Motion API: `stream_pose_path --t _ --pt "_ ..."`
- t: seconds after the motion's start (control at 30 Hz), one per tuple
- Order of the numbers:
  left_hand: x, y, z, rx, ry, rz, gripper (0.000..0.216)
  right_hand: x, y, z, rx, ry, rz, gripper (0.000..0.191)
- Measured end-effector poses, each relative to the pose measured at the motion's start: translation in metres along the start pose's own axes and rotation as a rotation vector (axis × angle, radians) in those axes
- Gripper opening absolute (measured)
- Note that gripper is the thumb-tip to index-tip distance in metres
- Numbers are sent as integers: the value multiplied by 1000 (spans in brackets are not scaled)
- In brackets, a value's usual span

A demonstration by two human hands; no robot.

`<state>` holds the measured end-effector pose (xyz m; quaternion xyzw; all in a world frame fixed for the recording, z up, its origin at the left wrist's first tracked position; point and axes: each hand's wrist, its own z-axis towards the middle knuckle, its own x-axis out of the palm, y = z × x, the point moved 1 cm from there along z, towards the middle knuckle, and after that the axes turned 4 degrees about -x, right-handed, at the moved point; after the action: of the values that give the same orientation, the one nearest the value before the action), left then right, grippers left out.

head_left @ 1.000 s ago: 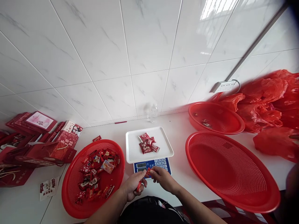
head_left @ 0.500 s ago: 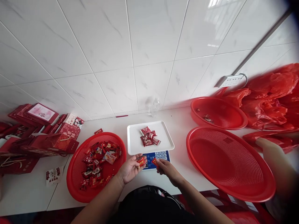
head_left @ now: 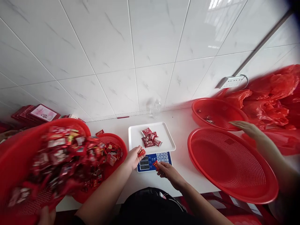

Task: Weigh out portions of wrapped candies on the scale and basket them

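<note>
My left hand is closed on a small red-wrapped candy at the front left edge of the white tray. Over the scale's blue keypad panel, my right hand pinches another red candy packet. Several dark red candy packets lie in a loose pile on the tray, which sits on the scale. Left of my left arm stands a red basket of wrapped candies, partly covered by a second red basket.
Another person's hand tips a blurred red basket full of candies at the left. At the right, a co-worker's hand reaches over two red baskets, the larger one in front. A clear bottle stands by the wall.
A candy-filled basket has come in from the left, over the standing basket. My left hand has moved up towards the tray with its candy. The co-worker's hand at the right has moved up and left.
</note>
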<state>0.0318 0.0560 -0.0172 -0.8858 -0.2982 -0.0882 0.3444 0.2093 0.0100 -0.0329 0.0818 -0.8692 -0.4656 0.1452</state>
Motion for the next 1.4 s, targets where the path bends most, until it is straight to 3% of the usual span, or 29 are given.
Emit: stream_pose_path --t 0.1,0.2,0.4,0.5,0.6,0.7,0.77,0.93,1.07,1.23,1.4 --pt "16 -15 11 81 62 44 9 -2 0 -2 -5 -3 8 43" --pt "28 -27 14 157 167 149 24 -7 -4 -3 -17 -7 11 42" --pt "18 -14 8 320 24 435 41 -13 -8 -4 -23 -16 47 43" --pt "6 7 -2 266 109 544 45 -10 -6 -3 -55 -2 72 44" --pt "-1 27 -16 141 295 627 46 0 -2 -1 -87 49 115 44" --pt "-4 39 -27 52 429 598 45 12 2 2 -100 127 188 43" --pt "-5 43 -30 32 445 542 46 18 5 3 -92 167 225 43" --pt "-11 39 -28 101 379 507 38 23 7 4 -48 193 176 44" --pt "-11 9 -10 296 216 527 21 16 2 3 2 135 98 47" --pt "7 -50 37 615 -60 1143 20 7 -6 1 41 80 69 43" --pt "48 -84 84 719 -96 1425 15 -3 -8 3 40 56 60 39"
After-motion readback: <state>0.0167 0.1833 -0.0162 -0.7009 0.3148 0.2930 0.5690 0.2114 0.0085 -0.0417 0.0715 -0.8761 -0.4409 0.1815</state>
